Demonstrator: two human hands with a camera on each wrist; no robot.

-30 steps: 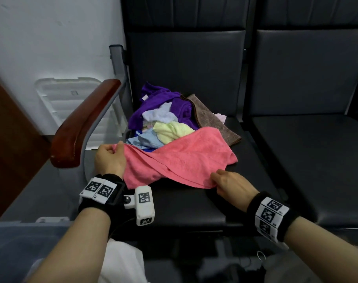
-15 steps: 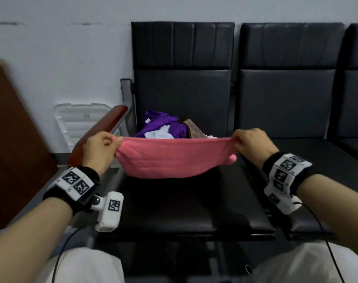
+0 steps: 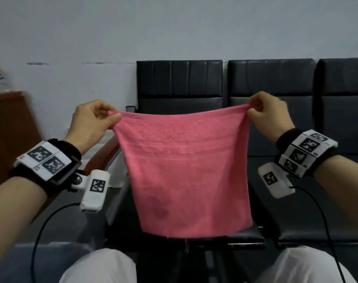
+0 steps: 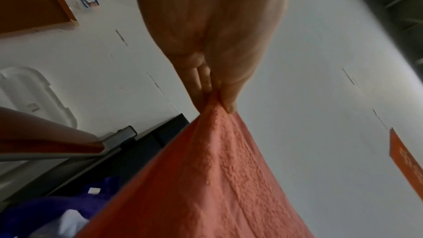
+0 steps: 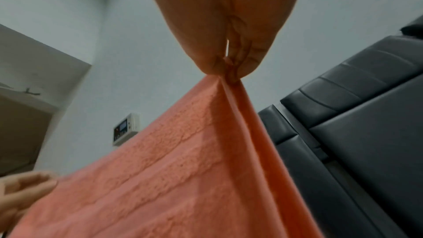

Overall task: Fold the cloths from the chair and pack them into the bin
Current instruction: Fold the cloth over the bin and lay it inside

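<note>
- Lifted up from the chair seat since a moment ago, the pink cloth (image 3: 184,170) now hangs flat and open between both hands.
- Left hand (image 3: 90,123) pinches its upper left corner; right hand (image 3: 270,117) pinches the upper right.
- Behind the cloth stands the black chair (image 3: 179,82); below the left hand, a purple cloth (image 4: 52,205) lies on the seat.

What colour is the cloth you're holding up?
Pink cloth, plain with faint woven bands; clearest in the head view.
</note>
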